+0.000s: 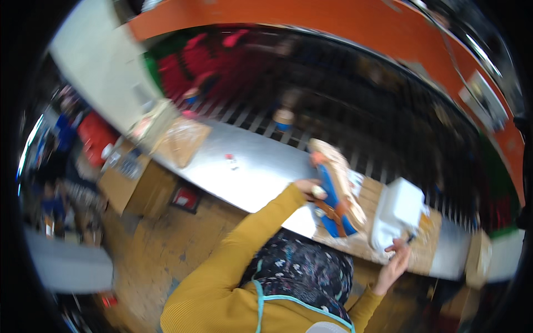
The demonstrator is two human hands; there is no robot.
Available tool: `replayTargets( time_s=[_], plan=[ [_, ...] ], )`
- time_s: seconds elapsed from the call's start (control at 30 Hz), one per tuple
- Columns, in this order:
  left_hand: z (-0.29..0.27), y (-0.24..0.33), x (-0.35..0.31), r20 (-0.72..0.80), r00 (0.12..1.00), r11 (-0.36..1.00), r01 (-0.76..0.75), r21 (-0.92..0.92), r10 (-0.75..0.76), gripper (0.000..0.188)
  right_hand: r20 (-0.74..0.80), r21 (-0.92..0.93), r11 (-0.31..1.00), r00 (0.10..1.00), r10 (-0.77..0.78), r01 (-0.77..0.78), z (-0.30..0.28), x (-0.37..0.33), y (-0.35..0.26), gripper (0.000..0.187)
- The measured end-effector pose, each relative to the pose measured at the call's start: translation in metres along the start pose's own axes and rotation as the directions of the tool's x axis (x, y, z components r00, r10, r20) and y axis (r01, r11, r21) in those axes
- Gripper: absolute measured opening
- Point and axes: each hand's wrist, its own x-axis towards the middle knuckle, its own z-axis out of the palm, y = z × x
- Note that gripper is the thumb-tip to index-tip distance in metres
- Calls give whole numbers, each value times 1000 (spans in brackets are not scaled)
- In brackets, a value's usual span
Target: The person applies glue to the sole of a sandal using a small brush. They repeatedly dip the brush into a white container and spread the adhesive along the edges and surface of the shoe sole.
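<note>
My left hand (308,188) is closed on a sandal (338,191) with a thick tan sole, a blue insole and a brown strap, held tilted above the bench. Something pale covers a fingertip of that hand. On the right, my right hand (395,264) is beside a white plastic container (395,213) that rests on brown cardboard (429,252). Its fingers are drawn together by a small dark object at the container's edge, too blurred to name.
The metal bench (247,166) runs along a conveyor with rollers (266,131) under an orange hood (333,18). Blurred shoes (283,117) stand on the conveyor. At the bench's left end lies a wrapped brown board (181,141). Below it, a cardboard box (135,186) stands on the floor.
</note>
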Motion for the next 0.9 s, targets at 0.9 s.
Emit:
replayTargets(
  time_s=[0.9],
  plan=[
    [163,45,-92,-30,291,242,-729,641,956,140,52,-881,432,948,-315,192,-24,11,0,5]
  ],
)
